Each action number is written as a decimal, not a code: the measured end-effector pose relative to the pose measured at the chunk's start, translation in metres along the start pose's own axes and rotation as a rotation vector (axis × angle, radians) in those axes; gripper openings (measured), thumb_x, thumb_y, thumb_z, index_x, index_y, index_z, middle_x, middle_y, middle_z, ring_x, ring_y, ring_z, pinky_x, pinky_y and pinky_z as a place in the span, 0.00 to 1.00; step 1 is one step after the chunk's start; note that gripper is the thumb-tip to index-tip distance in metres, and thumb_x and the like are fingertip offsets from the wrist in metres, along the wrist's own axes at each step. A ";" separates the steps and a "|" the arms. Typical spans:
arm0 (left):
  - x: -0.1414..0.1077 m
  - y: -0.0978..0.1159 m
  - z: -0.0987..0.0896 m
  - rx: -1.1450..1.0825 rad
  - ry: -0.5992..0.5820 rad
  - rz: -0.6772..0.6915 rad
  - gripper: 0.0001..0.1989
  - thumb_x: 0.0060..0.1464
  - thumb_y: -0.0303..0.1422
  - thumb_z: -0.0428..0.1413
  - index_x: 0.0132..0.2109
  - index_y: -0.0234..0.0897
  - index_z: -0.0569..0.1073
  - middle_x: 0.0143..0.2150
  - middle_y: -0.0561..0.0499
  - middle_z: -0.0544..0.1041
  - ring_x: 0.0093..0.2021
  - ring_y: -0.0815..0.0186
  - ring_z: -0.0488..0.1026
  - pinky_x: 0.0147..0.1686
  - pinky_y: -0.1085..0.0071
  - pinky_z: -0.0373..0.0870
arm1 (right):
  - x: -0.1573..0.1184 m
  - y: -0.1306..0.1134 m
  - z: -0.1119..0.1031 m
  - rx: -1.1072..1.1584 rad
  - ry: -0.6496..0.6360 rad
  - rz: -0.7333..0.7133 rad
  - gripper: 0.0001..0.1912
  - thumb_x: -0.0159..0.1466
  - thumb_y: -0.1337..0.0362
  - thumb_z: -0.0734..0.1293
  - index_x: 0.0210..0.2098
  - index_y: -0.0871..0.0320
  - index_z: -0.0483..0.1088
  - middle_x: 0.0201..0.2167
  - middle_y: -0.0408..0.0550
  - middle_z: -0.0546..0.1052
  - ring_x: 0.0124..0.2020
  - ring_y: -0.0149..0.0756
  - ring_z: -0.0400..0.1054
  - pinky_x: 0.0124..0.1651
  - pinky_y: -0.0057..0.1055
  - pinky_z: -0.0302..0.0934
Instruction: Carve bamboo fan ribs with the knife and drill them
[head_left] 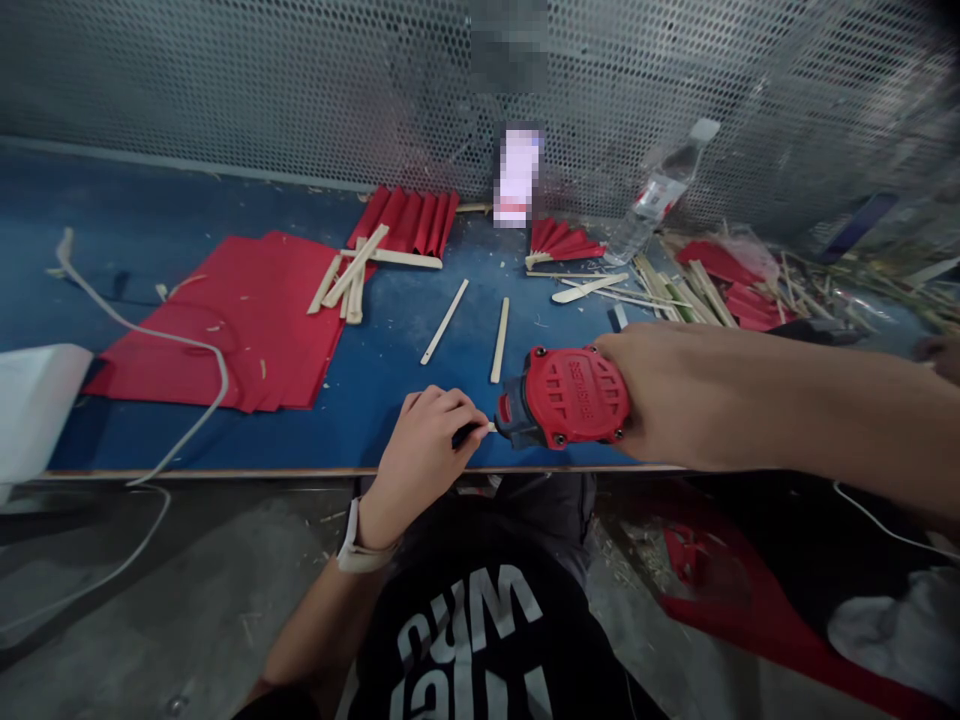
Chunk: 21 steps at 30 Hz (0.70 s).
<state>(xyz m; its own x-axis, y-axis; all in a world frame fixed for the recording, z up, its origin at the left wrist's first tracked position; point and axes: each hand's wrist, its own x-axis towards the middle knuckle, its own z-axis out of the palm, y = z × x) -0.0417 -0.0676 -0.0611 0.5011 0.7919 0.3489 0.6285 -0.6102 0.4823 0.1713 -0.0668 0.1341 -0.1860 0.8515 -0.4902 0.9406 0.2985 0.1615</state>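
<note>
My left hand (433,437) pinches a small pale stick (491,427) near the table's front edge; only its tip shows. My right hand (651,395) grips a red and black power tool (576,398), its nose pointing left and meeting the stick's tip. Two narrow wooden strips, one slanted (444,322) and one nearly upright (500,341), lie just beyond the hands. Farther back are a pleated red piece (405,220) beside several bundled sticks (357,280), and a small folded red fan (564,243).
Red sheets (232,325) cover the left of the blue table (375,410). A white cable (176,338) crosses them, near a white box (41,405). A phone (517,178) and a bottle (660,195) stand against the mesh wall. Loose sticks (686,290) clutter the right.
</note>
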 end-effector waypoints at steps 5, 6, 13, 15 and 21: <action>0.000 0.001 0.000 -0.008 0.006 -0.003 0.07 0.70 0.30 0.58 0.41 0.42 0.80 0.49 0.50 0.82 0.45 0.58 0.72 0.47 0.57 0.64 | -0.001 -0.002 -0.001 -0.020 0.014 -0.026 0.07 0.62 0.62 0.69 0.37 0.54 0.66 0.33 0.47 0.77 0.23 0.31 0.61 0.29 0.33 0.48; 0.001 0.001 0.000 -0.007 0.008 -0.001 0.07 0.70 0.30 0.58 0.41 0.42 0.80 0.49 0.50 0.82 0.45 0.58 0.72 0.47 0.57 0.65 | -0.002 -0.003 -0.001 -0.020 0.003 -0.021 0.07 0.63 0.62 0.69 0.37 0.54 0.66 0.33 0.47 0.77 0.23 0.31 0.61 0.29 0.32 0.48; 0.001 0.003 -0.001 -0.004 0.004 -0.013 0.08 0.70 0.29 0.57 0.41 0.41 0.79 0.46 0.50 0.82 0.45 0.59 0.72 0.47 0.58 0.64 | 0.000 0.000 -0.001 0.012 -0.009 -0.007 0.08 0.65 0.59 0.68 0.40 0.54 0.66 0.36 0.48 0.77 0.26 0.32 0.62 0.30 0.32 0.50; 0.001 0.003 -0.001 0.001 0.003 -0.013 0.08 0.70 0.29 0.57 0.40 0.42 0.79 0.44 0.51 0.81 0.45 0.59 0.72 0.46 0.58 0.64 | 0.001 0.001 0.000 0.007 -0.010 -0.015 0.09 0.66 0.57 0.68 0.41 0.54 0.66 0.38 0.50 0.78 0.27 0.33 0.63 0.31 0.32 0.51; 0.001 0.003 -0.001 -0.009 0.001 -0.015 0.08 0.70 0.28 0.57 0.40 0.42 0.78 0.43 0.51 0.80 0.44 0.59 0.72 0.47 0.59 0.64 | 0.000 0.003 0.001 0.026 -0.005 -0.024 0.08 0.67 0.58 0.68 0.39 0.54 0.66 0.36 0.48 0.77 0.27 0.34 0.64 0.31 0.32 0.50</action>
<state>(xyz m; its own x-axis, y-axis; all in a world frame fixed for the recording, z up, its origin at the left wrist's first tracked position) -0.0396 -0.0684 -0.0582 0.4908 0.8010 0.3427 0.6304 -0.5980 0.4950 0.1742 -0.0663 0.1333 -0.2077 0.8420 -0.4979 0.9429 0.3078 0.1272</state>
